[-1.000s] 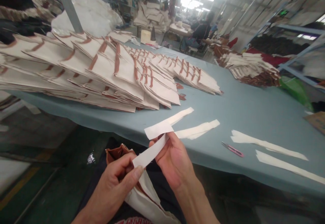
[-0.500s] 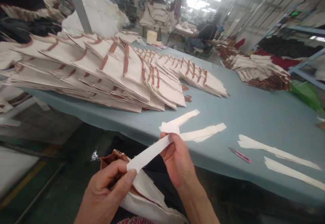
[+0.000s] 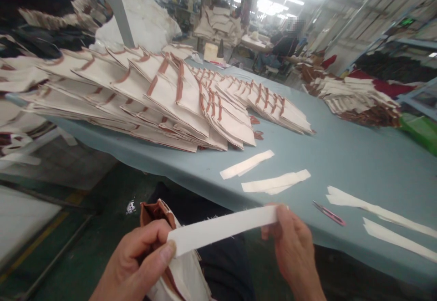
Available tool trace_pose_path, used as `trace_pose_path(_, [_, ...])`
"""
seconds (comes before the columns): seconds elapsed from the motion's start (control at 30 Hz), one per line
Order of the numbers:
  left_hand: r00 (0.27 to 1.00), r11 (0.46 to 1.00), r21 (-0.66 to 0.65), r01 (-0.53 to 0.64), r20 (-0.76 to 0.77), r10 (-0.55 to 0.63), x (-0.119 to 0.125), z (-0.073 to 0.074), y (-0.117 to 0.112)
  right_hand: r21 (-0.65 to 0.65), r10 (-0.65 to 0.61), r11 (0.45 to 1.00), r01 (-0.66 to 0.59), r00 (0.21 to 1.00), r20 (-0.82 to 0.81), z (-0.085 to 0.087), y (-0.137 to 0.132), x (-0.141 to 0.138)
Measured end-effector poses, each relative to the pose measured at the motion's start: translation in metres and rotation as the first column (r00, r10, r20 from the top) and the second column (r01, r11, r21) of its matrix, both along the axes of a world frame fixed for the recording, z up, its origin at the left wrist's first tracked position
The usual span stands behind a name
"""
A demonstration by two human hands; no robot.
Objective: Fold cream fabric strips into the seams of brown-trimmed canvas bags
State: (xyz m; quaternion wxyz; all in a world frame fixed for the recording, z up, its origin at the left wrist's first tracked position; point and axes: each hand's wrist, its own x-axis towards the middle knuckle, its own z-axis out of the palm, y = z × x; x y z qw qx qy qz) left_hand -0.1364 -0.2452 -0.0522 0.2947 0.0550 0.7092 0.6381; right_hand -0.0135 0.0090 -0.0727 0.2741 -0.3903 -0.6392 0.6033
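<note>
A white fabric strip (image 3: 221,228) is stretched flat between both hands, in front of the table's near edge. My left hand (image 3: 136,260) pinches its left end with thumb and fingers. My right hand (image 3: 290,246) grips its right end. Under my left hand, on my lap, lies a cream canvas bag with brown trim (image 3: 170,264), partly hidden by the hand.
On the blue-grey table (image 3: 341,155) lie several loose white strips (image 3: 273,182), pink thread snips (image 3: 329,213) and a long fanned pile of cream bags with brown handles (image 3: 164,96). More bag piles (image 3: 355,98) sit at the far right. A seated person (image 3: 285,43) works in the background.
The strip was folded over at my right hand; now it is pulled out straight. My right hand has moved right and down, away from my left.
</note>
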Motion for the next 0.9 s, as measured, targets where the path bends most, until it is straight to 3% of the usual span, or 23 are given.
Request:
trace_pose_path(0.17, [0.936, 0.966, -0.048, 0.255, -0.239, -0.259, -0.015, -0.011, -0.002, -0.009, -0.022, 1.000, 0.026, 0.958, 0.285, -0.030, -0.007, 0.064])
trace_pose_path(0.3, [0.814, 0.918, -0.146, 0.368, -0.427, -0.394, -0.024, -0.007, 0.006, 0.133, -0.031, 0.991, -0.030, 0.900, 0.435, -0.041, -0.004, 0.087])
trace_pose_path(0.37, [0.769, 0.891, -0.187, 0.414, -0.452, -0.453, -0.027, -0.002, 0.013, 0.165, -0.004, 0.984, -0.060, 0.931, 0.364, -0.032, -0.002, 0.080])
trace_pose_path(0.43, [0.736, 0.868, -0.216, 0.446, -0.463, -0.493, -0.028, 0.004, 0.020, 0.161, 0.144, 0.972, -0.169, 0.977, 0.156, -0.017, -0.004, 0.060])
trace_pose_path(0.5, [0.701, 0.839, -0.232, 0.492, -0.466, -0.540, -0.029, 0.010, 0.027, 0.168, 0.384, 0.915, -0.367, 0.920, -0.082, 0.000, -0.010, 0.029])
trace_pose_path(0.63, [0.663, 0.806, -0.269, 0.527, -0.463, -0.588, -0.030, 0.022, 0.033, 0.154, 0.647, 0.756, -0.636, 0.692, -0.321, 0.018, -0.025, -0.031])
trace_pose_path(0.73, [0.648, 0.796, -0.308, 0.521, -0.465, -0.604, -0.034, 0.029, 0.034, 0.050, 0.726, 0.663, -0.747, 0.624, -0.289, 0.019, -0.028, -0.053])
trace_pose_path(0.8, [0.638, 0.774, -0.325, 0.544, -0.439, -0.633, -0.038, 0.032, 0.035, -0.130, 0.757, 0.610, -0.782, 0.623, -0.198, 0.019, -0.027, -0.056])
trace_pose_path(0.9, [0.633, 0.764, -0.329, 0.555, -0.429, -0.644, -0.043, 0.032, 0.036, -0.377, 0.807, 0.488, -0.787, 0.571, -0.149, 0.022, -0.025, -0.055])
